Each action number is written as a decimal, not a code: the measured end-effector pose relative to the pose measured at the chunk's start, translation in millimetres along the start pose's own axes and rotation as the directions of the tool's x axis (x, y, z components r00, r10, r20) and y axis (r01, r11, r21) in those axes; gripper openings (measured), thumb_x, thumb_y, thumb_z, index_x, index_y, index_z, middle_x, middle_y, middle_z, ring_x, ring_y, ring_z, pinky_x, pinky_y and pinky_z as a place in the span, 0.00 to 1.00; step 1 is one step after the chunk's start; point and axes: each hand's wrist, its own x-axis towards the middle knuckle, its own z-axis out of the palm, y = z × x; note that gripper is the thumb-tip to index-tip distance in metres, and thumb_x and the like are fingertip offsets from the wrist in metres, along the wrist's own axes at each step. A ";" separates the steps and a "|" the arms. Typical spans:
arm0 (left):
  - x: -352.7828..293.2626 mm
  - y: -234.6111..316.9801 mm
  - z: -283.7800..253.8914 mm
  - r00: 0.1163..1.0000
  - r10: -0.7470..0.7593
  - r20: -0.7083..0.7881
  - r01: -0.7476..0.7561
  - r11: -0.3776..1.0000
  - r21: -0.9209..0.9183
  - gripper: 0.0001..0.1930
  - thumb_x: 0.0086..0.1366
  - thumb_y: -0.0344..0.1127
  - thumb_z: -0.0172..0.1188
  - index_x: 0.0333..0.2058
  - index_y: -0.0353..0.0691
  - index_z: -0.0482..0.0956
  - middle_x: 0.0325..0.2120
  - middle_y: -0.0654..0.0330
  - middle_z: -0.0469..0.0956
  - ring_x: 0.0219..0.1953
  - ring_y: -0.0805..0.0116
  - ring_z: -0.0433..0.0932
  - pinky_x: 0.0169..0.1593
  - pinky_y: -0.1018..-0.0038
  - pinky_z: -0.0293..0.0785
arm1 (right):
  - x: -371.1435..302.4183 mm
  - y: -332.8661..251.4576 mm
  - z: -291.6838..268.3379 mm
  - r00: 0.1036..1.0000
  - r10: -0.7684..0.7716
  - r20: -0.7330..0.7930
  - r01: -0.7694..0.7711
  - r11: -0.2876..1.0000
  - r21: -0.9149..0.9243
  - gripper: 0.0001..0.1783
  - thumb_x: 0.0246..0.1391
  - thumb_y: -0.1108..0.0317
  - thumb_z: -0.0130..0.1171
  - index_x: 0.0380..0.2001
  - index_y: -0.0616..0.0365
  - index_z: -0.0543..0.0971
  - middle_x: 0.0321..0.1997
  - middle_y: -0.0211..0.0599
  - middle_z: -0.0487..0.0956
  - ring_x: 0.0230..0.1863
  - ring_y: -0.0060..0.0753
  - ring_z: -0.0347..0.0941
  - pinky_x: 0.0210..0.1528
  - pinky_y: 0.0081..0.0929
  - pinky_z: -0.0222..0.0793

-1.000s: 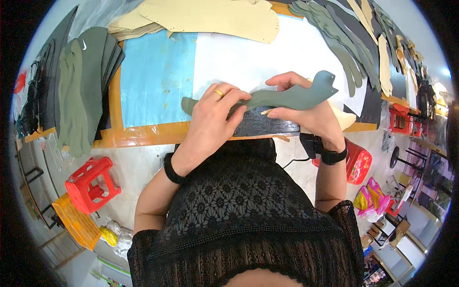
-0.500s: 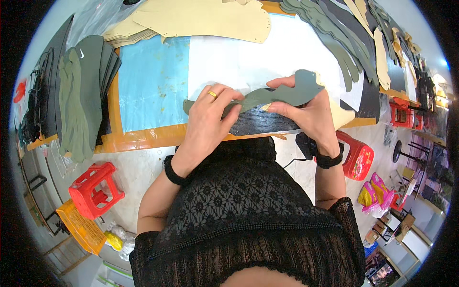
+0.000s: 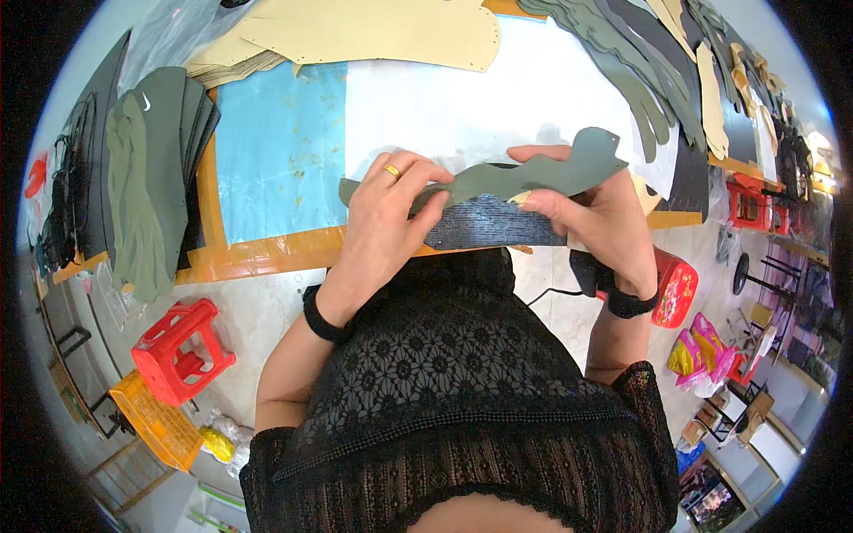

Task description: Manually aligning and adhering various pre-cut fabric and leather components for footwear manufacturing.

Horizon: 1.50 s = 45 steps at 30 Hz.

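Right now I have the wavy green strip [image 3: 493,181] between both hands, pinched at two places over the near side of the table [image 3: 267,260]. My left hand [image 3: 388,209], with a gold ring [image 3: 392,171] on one finger, closes thumb and fingertips on it toward its left end, which pokes out past my knuckles. My right hand [image 3: 597,213] grips it nearer the wide, notched end: thumb along the near edge, fingers behind the far edge. That wide end rises above my right hand and tilts away to the right.

Just below the strip, at the table's near edge, lies a black board [image 3: 498,222] with a grained face. Beyond my hands a white sheet [image 3: 426,102] spreads out, with a blue sheet [image 3: 283,155] to its left. Cream pieces [image 3: 373,34] with small holes along their edges are piled at the far side. Dark green panels [image 3: 169,147] fan out at the far left, narrow strips draped over them, and more green strips [image 3: 622,75] lie at the upper right. A red stool [image 3: 182,351] stands on the floor to my left.
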 end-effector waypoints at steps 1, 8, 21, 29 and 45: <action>0.2 -0.4 0.5 1.000 0.008 -0.009 -0.008 1.000 0.002 0.11 0.55 0.23 0.67 0.38 0.41 0.80 0.35 0.60 0.76 0.41 0.57 0.75 0.42 0.65 0.75 | -0.3 -1.6 -2.9 0.999 0.042 0.030 -0.040 0.998 -0.053 0.19 0.55 0.71 0.71 0.50 0.62 0.83 0.41 0.29 0.83 0.33 0.16 0.74 0.36 0.18 0.72; 0.1 0.1 0.2 1.000 -0.002 -0.016 0.002 1.000 0.012 0.11 0.55 0.23 0.68 0.37 0.42 0.81 0.36 0.61 0.77 0.42 0.58 0.75 0.43 0.65 0.75 | -3.0 17.6 -3.6 0.996 -0.054 -0.077 0.058 0.997 0.042 0.16 0.57 0.75 0.68 0.49 0.64 0.82 0.39 0.30 0.82 0.33 0.17 0.75 0.34 0.13 0.70; 1.7 -3.1 0.8 0.999 -0.037 0.006 0.037 0.998 -0.049 0.12 0.54 0.23 0.68 0.37 0.41 0.81 0.35 0.60 0.77 0.42 0.57 0.76 0.43 0.65 0.75 | -8.7 17.2 -8.8 0.972 -0.101 -0.213 0.038 0.960 -0.279 0.12 0.55 0.75 0.68 0.44 0.64 0.83 0.38 0.34 0.84 0.40 0.24 0.78 0.46 0.25 0.74; 2.6 2.5 -0.8 0.996 -0.078 0.031 0.079 0.997 -0.016 0.11 0.55 0.24 0.67 0.37 0.41 0.81 0.36 0.60 0.77 0.43 0.57 0.76 0.44 0.66 0.75 | -9.9 45.9 -10.4 0.956 -0.105 -0.274 0.051 0.979 -0.198 0.13 0.54 0.76 0.69 0.44 0.63 0.83 0.40 0.34 0.84 0.42 0.23 0.78 0.48 0.23 0.73; 4.1 5.7 -1.7 0.992 -0.121 0.042 0.122 0.992 -0.028 0.11 0.55 0.23 0.67 0.38 0.42 0.81 0.37 0.60 0.78 0.44 0.58 0.77 0.45 0.67 0.75 | -6.8 67.9 -21.7 0.963 0.058 -0.262 -0.028 0.993 0.115 0.13 0.55 0.68 0.72 0.39 0.59 0.79 0.35 0.23 0.81 0.34 0.14 0.73 0.37 0.16 0.69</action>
